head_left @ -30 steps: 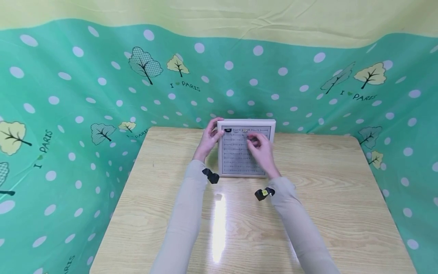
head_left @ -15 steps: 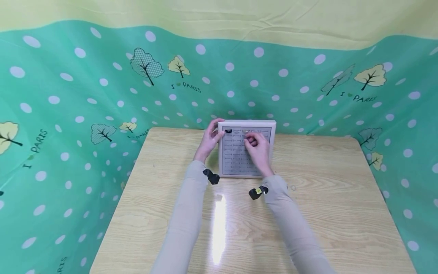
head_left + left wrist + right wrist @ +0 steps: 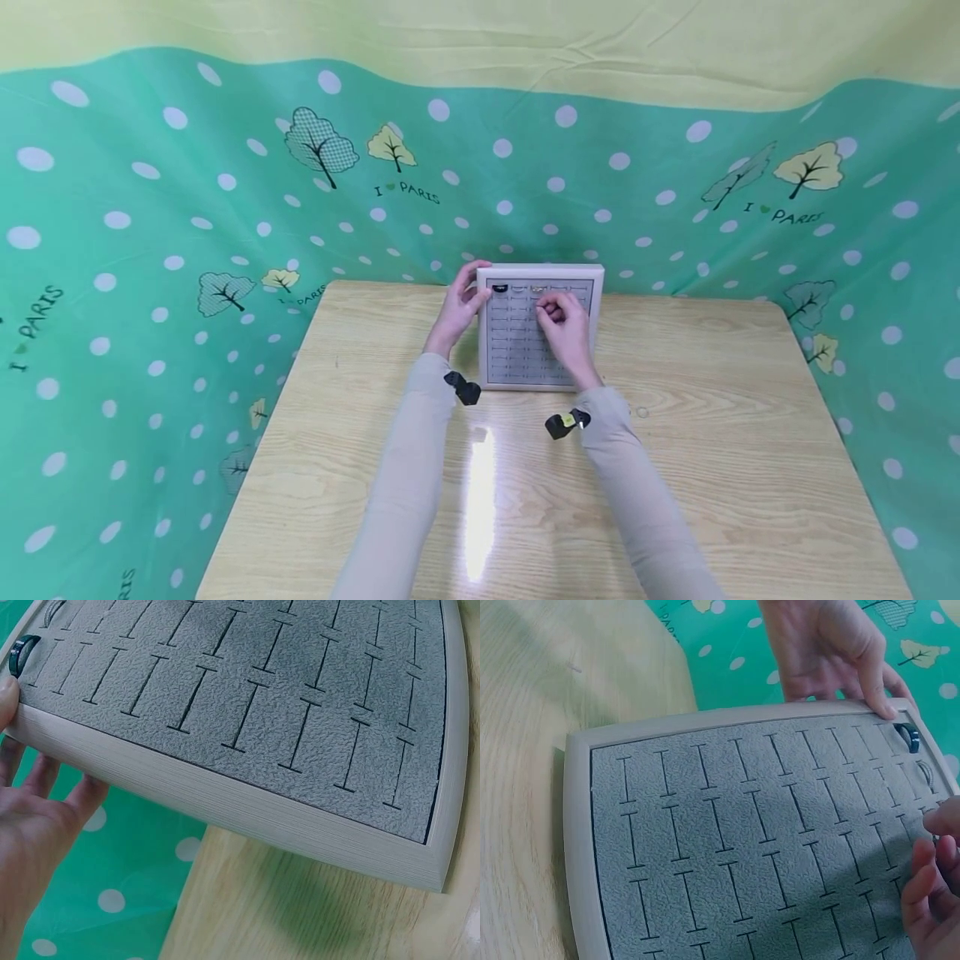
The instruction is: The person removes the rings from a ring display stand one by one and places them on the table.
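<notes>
"What's different from a second ago?"

"The right hand (image 3: 566,329) sits slightly further left, fingertips just below the gold ring (image 3: 537,290), so the work seems to centre there."

"Is it holding anything?"

"Can't tell; its fingers are curled close together and hide whatever might be between them."

"And the left hand (image 3: 453,312)?"

"Gripping the ring tray (image 3: 540,272) near its corner, close to the black ring (image 3: 910,739). A silver ring (image 3: 926,774) sits between the hands, and a loose ring (image 3: 637,412) now shows on the surface (image 3: 750,467) beside the right sleeve (image 3: 609,414)."
</notes>
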`<control>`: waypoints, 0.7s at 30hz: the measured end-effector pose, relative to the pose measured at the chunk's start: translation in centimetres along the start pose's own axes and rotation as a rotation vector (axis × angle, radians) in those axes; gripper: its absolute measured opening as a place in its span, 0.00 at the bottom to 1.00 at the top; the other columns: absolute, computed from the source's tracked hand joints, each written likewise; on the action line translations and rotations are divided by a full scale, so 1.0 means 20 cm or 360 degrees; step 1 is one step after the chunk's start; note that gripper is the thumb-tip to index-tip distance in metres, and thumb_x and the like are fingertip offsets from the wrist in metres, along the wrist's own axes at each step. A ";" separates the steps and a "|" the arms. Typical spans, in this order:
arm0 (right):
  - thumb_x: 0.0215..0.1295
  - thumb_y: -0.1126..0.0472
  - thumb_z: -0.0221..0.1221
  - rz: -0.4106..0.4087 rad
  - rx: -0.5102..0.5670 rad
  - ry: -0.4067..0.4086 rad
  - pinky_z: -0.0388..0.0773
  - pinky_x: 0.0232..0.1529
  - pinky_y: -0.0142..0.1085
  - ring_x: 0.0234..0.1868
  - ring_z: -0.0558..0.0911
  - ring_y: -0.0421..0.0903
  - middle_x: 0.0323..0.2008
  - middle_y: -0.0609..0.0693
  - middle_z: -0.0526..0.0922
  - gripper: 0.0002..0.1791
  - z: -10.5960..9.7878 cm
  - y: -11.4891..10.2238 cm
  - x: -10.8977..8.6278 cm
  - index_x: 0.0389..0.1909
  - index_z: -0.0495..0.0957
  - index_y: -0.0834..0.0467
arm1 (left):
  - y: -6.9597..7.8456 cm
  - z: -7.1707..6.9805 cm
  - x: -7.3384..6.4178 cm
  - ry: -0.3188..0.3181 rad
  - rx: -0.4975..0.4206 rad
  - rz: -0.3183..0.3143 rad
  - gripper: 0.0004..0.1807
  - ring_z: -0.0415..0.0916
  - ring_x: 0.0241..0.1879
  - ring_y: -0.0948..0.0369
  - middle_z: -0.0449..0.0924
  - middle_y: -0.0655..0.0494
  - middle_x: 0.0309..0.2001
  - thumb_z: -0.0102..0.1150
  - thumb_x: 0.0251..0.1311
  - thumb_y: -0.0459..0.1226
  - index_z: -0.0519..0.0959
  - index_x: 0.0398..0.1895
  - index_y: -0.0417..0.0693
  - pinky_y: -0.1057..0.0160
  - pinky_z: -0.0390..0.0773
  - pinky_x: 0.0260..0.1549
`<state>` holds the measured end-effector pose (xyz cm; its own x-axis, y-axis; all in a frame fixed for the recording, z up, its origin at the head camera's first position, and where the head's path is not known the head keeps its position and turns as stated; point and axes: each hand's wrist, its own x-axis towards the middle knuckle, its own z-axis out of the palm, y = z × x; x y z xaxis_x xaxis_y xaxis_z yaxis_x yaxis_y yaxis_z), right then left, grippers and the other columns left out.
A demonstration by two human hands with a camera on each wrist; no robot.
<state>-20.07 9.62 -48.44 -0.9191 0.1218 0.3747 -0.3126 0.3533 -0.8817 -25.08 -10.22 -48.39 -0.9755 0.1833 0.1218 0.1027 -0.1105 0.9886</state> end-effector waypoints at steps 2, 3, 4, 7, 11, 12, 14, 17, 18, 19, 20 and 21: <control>0.58 0.74 0.61 0.0012 0.0008 -0.0006 0.71 0.33 0.26 0.32 0.73 0.45 0.34 0.56 0.75 0.04 0.00 0.00 0.00 0.34 0.80 0.67 | 0.00 0.00 0.00 -0.0003 0.0001 -0.0002 0.26 0.73 0.56 0.47 0.69 0.44 0.59 0.50 0.63 0.22 0.67 0.63 0.49 0.48 0.77 0.49; 0.58 0.74 0.61 0.0027 0.0012 -0.0014 0.72 0.33 0.26 0.33 0.74 0.45 0.34 0.55 0.75 0.04 -0.01 0.00 -0.01 0.34 0.80 0.66 | 0.00 0.00 0.00 -0.0006 0.0000 -0.0002 0.26 0.73 0.56 0.47 0.69 0.44 0.59 0.51 0.63 0.22 0.67 0.63 0.50 0.48 0.78 0.49; 0.59 0.73 0.61 0.0044 0.0023 -0.0025 0.72 0.34 0.26 0.33 0.74 0.45 0.35 0.55 0.75 0.04 -0.01 -0.01 -0.01 0.35 0.80 0.66 | 0.00 0.00 0.00 -0.0008 0.0000 -0.0002 0.26 0.73 0.56 0.47 0.69 0.44 0.59 0.51 0.64 0.22 0.67 0.63 0.49 0.48 0.78 0.48; 0.60 0.72 0.61 0.0094 0.0045 -0.0070 0.74 0.35 0.28 0.34 0.76 0.46 0.38 0.54 0.74 0.04 -0.01 -0.01 -0.03 0.35 0.80 0.65 | 0.00 0.00 0.00 -0.0009 0.0002 -0.0009 0.26 0.73 0.56 0.48 0.69 0.45 0.59 0.51 0.64 0.23 0.67 0.63 0.50 0.49 0.77 0.49; 0.60 0.70 0.62 0.0161 0.0079 -0.0135 0.77 0.38 0.31 0.36 0.77 0.47 0.42 0.52 0.73 0.04 -0.01 -0.02 -0.05 0.36 0.80 0.63 | 0.00 -0.01 0.00 -0.0008 0.0003 -0.0019 0.26 0.73 0.56 0.48 0.69 0.45 0.59 0.50 0.64 0.23 0.67 0.63 0.50 0.49 0.77 0.49; 0.60 0.69 0.62 0.0175 0.0086 -0.0146 0.77 0.38 0.32 0.36 0.78 0.47 0.43 0.52 0.73 0.04 -0.02 -0.02 -0.06 0.35 0.80 0.63 | 0.00 -0.01 0.00 -0.0008 0.0002 -0.0020 0.26 0.73 0.56 0.48 0.69 0.45 0.59 0.50 0.64 0.23 0.67 0.63 0.50 0.49 0.77 0.48; 0.60 0.69 0.62 0.0188 0.0095 -0.0165 0.78 0.39 0.33 0.37 0.78 0.48 0.44 0.52 0.74 0.03 -0.02 -0.01 -0.07 0.35 0.80 0.62 | 0.00 -0.01 0.00 -0.0011 0.0000 -0.0019 0.26 0.73 0.56 0.48 0.69 0.45 0.59 0.50 0.64 0.23 0.67 0.63 0.50 0.49 0.77 0.48; 0.59 0.70 0.63 0.0191 0.0086 -0.0185 0.78 0.39 0.35 0.37 0.78 0.48 0.45 0.52 0.76 0.03 -0.02 0.00 -0.08 0.35 0.80 0.62 | 0.00 -0.01 0.00 -0.0015 -0.0004 -0.0015 0.26 0.73 0.56 0.48 0.69 0.45 0.59 0.50 0.64 0.23 0.67 0.63 0.49 0.49 0.77 0.48; 0.59 0.70 0.63 0.0193 0.0085 -0.0189 0.78 0.40 0.35 0.37 0.78 0.48 0.44 0.52 0.76 0.03 -0.02 0.01 -0.08 0.35 0.80 0.63 | 0.00 -0.01 0.00 -0.0015 -0.0004 -0.0013 0.26 0.73 0.56 0.48 0.69 0.44 0.59 0.50 0.64 0.23 0.67 0.63 0.49 0.49 0.77 0.48; 0.59 0.70 0.63 0.0192 0.0084 -0.0192 0.78 0.40 0.35 0.37 0.78 0.48 0.44 0.52 0.76 0.04 -0.03 0.01 -0.08 0.35 0.80 0.63 | 0.00 -0.01 0.00 -0.0015 -0.0004 -0.0011 0.26 0.73 0.56 0.48 0.69 0.45 0.59 0.50 0.64 0.23 0.67 0.63 0.49 0.49 0.78 0.48; 0.59 0.70 0.63 0.0191 0.0073 -0.0194 0.77 0.39 0.34 0.37 0.78 0.48 0.43 0.52 0.76 0.04 -0.03 0.01 -0.09 0.35 0.80 0.63 | 0.00 -0.01 0.00 -0.0016 -0.0002 -0.0009 0.26 0.73 0.56 0.48 0.69 0.45 0.59 0.50 0.64 0.23 0.67 0.63 0.49 0.49 0.78 0.48; 0.59 0.70 0.64 0.0193 0.0072 -0.0193 0.77 0.39 0.33 0.36 0.77 0.47 0.43 0.52 0.76 0.04 -0.03 0.01 -0.09 0.35 0.81 0.63 | 0.00 -0.01 0.00 -0.0017 -0.0001 -0.0007 0.26 0.73 0.56 0.48 0.69 0.45 0.59 0.50 0.64 0.23 0.67 0.63 0.50 0.49 0.78 0.48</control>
<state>-18.30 10.11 -49.20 -0.9721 0.0470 0.2298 -0.2056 0.3005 -0.9314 -25.18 -10.31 -48.45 -0.9738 0.1941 0.1187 0.0986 -0.1103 0.9890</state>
